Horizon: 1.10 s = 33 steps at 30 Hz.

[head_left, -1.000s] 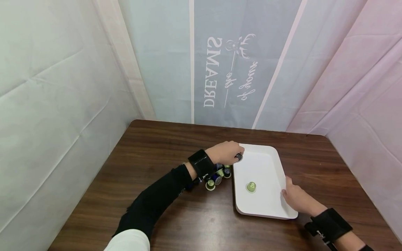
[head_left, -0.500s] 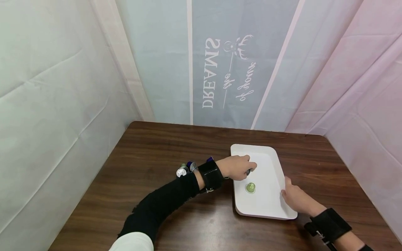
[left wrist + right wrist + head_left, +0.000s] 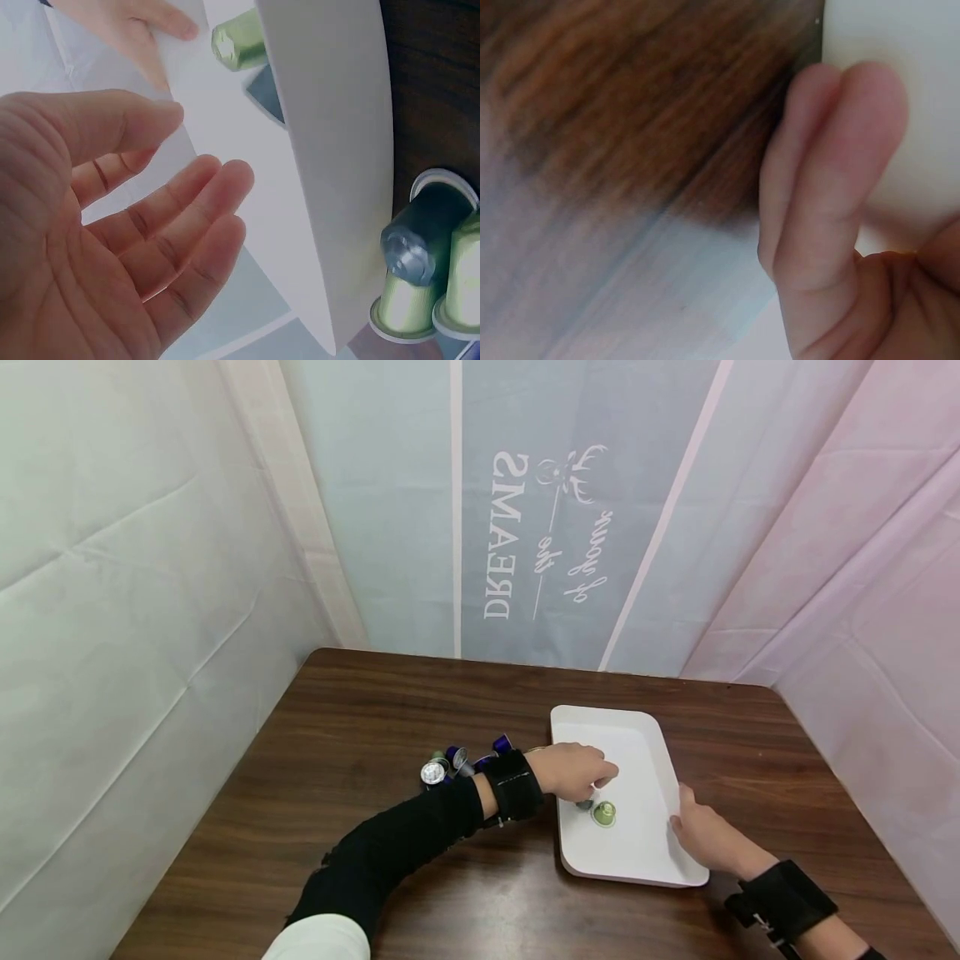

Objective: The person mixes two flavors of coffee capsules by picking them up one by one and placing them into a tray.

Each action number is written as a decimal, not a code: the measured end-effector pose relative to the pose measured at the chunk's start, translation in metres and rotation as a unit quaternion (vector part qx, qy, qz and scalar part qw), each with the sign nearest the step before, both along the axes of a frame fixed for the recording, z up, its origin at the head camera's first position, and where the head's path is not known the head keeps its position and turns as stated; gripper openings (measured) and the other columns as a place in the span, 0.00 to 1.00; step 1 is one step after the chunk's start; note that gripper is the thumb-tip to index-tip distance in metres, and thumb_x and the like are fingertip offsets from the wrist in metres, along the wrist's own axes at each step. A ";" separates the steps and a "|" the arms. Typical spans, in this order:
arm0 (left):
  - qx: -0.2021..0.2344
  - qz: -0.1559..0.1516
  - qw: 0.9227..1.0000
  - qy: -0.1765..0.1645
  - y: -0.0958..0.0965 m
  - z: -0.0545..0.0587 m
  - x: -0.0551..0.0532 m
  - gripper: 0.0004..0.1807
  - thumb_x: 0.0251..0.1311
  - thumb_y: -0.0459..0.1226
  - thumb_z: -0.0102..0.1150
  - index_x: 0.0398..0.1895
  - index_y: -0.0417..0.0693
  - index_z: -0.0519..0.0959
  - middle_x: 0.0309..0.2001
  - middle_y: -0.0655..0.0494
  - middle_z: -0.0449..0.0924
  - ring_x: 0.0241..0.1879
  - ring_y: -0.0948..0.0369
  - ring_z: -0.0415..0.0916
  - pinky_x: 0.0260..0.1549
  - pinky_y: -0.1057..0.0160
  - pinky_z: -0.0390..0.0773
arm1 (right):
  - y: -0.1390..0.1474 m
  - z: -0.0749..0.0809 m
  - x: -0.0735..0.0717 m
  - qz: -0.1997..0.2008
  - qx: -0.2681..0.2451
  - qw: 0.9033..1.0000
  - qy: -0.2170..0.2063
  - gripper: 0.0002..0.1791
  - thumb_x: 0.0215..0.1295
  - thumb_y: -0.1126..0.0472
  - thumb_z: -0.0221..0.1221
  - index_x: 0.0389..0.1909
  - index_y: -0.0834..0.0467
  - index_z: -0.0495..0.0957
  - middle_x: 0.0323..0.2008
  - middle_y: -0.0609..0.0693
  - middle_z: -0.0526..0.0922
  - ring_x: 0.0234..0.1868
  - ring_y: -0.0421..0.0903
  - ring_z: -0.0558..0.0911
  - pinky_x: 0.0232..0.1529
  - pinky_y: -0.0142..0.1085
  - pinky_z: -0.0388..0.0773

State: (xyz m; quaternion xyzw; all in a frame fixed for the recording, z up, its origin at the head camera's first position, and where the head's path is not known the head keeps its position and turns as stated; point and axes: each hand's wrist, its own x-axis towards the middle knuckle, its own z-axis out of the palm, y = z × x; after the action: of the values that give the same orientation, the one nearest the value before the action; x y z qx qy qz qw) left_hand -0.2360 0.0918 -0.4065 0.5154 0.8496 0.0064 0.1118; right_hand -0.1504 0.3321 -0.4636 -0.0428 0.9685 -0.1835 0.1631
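The left arm wears a close-fitting black sleeve (image 3: 397, 845), its upper edge roughened by a few small puckers, and above it a loose white sleeve (image 3: 318, 937) with a rounded hem. A broad black wrist strap (image 3: 513, 787) wraps the left wrist, just beyond a narrow bare strip. A matching black wristband (image 3: 787, 902) circles the right wrist, with a small metal buckle (image 3: 761, 922) on its side; farther up that forearm, black cloth (image 3: 871, 954) shows. The left hand (image 3: 573, 771) and right hand (image 3: 705, 832) are bare.
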 end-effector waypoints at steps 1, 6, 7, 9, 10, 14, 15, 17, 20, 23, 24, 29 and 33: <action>0.002 0.004 1.000 -0.002 -0.001 0.001 -0.001 0.03 0.63 0.35 0.54 0.37 0.54 0.73 0.33 0.62 0.69 0.31 0.66 0.66 0.29 0.72 0.65 | 0.000 0.000 0.000 -0.001 0.000 1.000 0.000 0.31 0.69 0.67 0.44 0.60 0.82 0.39 0.44 0.80 0.72 0.46 0.60 0.79 0.42 0.52 0.75; 0.020 0.019 1.000 0.004 -0.011 0.012 -0.012 0.02 0.65 0.38 0.51 0.39 0.53 0.74 0.34 0.61 0.70 0.30 0.66 0.67 0.28 0.71 0.67 | -0.001 0.002 0.000 -0.003 0.000 1.000 0.000 0.31 0.69 0.67 0.44 0.60 0.82 0.39 0.43 0.80 0.72 0.45 0.59 0.79 0.41 0.52 0.75; 0.023 0.022 0.999 0.006 -0.013 0.014 -0.015 0.02 0.66 0.39 0.51 0.38 0.53 0.74 0.34 0.62 0.70 0.30 0.66 0.67 0.28 0.71 0.67 | -0.001 0.002 -0.001 -0.003 0.000 1.000 0.001 0.32 0.69 0.67 0.44 0.60 0.82 0.39 0.43 0.79 0.73 0.44 0.59 0.79 0.41 0.52 0.75; 0.028 0.029 0.999 0.013 -0.020 0.020 -0.021 0.03 0.67 0.40 0.50 0.37 0.53 0.74 0.34 0.61 0.70 0.31 0.66 0.67 0.28 0.70 0.67 | -0.001 0.002 -0.001 -0.002 0.000 1.000 0.001 0.32 0.69 0.67 0.44 0.60 0.82 0.39 0.43 0.79 0.73 0.45 0.59 0.79 0.41 0.51 0.75; 0.030 0.033 0.999 0.013 -0.023 0.023 -0.024 0.03 0.67 0.40 0.49 0.37 0.53 0.73 0.34 0.61 0.70 0.31 0.65 0.67 0.28 0.70 0.67 | -0.001 0.002 -0.001 -0.001 0.000 1.000 0.002 0.32 0.69 0.67 0.44 0.60 0.82 0.39 0.44 0.80 0.72 0.45 0.59 0.79 0.41 0.51 0.75; 0.037 0.056 0.998 0.012 -0.039 0.031 -0.039 0.05 0.68 0.40 0.48 0.35 0.53 0.73 0.34 0.61 0.70 0.30 0.65 0.67 0.29 0.69 0.66 | 0.000 0.002 -0.001 0.002 0.000 1.000 0.003 0.31 0.69 0.67 0.44 0.60 0.82 0.39 0.44 0.80 0.72 0.44 0.59 0.79 0.41 0.52 0.75; 0.038 0.063 0.997 0.008 -0.042 0.032 -0.042 0.06 0.69 0.40 0.48 0.34 0.52 0.73 0.32 0.60 0.70 0.29 0.65 0.66 0.28 0.69 0.66 | 0.000 0.003 -0.001 0.001 0.001 1.000 0.002 0.31 0.69 0.67 0.44 0.60 0.82 0.40 0.44 0.80 0.72 0.44 0.59 0.79 0.41 0.52 0.75; 0.038 0.075 0.997 -0.001 -0.049 0.032 -0.048 0.07 0.69 0.39 0.48 0.31 0.51 0.73 0.28 0.61 0.69 0.25 0.65 0.64 0.27 0.69 0.64 | 0.001 0.002 -0.001 0.001 0.002 1.000 0.001 0.31 0.69 0.67 0.44 0.60 0.82 0.40 0.43 0.80 0.72 0.44 0.59 0.79 0.41 0.52 0.75; 0.026 0.089 0.996 -0.010 -0.056 0.030 -0.055 0.11 0.69 0.38 0.46 0.25 0.52 0.69 0.22 0.61 0.64 0.19 0.66 0.59 0.23 0.70 0.60 | 0.001 0.002 -0.001 -0.001 0.001 1.000 -0.002 0.31 0.69 0.67 0.44 0.60 0.82 0.40 0.44 0.80 0.72 0.45 0.60 0.79 0.42 0.52 0.75; 0.015 0.102 0.994 -0.025 -0.061 0.026 -0.059 0.14 0.68 0.37 0.47 0.22 0.51 0.68 0.18 0.62 0.61 0.17 0.66 0.55 0.21 0.70 0.58 | 0.001 0.002 -0.001 0.000 0.000 1.000 -0.002 0.31 0.69 0.67 0.44 0.60 0.82 0.39 0.44 0.80 0.71 0.46 0.61 0.79 0.42 0.53 0.75; 0.010 0.105 0.994 -0.030 -0.062 0.024 -0.060 0.13 0.67 0.37 0.47 0.22 0.52 0.69 0.18 0.62 0.62 0.17 0.66 0.56 0.21 0.70 0.59 | 0.001 0.001 -0.001 0.000 0.000 1.000 -0.002 0.31 0.69 0.67 0.44 0.60 0.82 0.39 0.44 0.80 0.72 0.46 0.61 0.79 0.42 0.53 0.75; -0.016 0.122 0.991 -0.045 -0.070 0.012 -0.067 0.04 0.64 0.39 0.54 0.32 0.51 0.77 0.30 0.62 0.74 0.27 0.66 0.69 0.29 0.69 0.69 | 0.002 -0.001 -0.001 0.005 0.001 1.000 0.003 0.30 0.69 0.68 0.44 0.59 0.83 0.40 0.43 0.80 0.72 0.45 0.61 0.79 0.42 0.53 0.75; -0.051 0.139 0.987 -0.062 -0.077 0.007 -0.070 0.04 0.63 0.38 0.56 0.38 0.51 0.78 0.35 0.60 0.76 0.31 0.63 0.72 0.32 0.67 0.71 | 0.003 -0.001 -0.001 0.004 -0.002 1.000 0.000 0.30 0.69 0.67 0.43 0.59 0.82 0.40 0.44 0.81 0.71 0.46 0.62 0.79 0.42 0.53 0.74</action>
State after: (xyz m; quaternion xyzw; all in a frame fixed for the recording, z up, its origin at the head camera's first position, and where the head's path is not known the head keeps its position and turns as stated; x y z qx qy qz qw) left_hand -0.3058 0.0143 -0.3991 0.3848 0.9034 0.0103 0.1890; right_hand -0.1511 0.3350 -0.4645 -0.0470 0.9679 -0.1847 0.1639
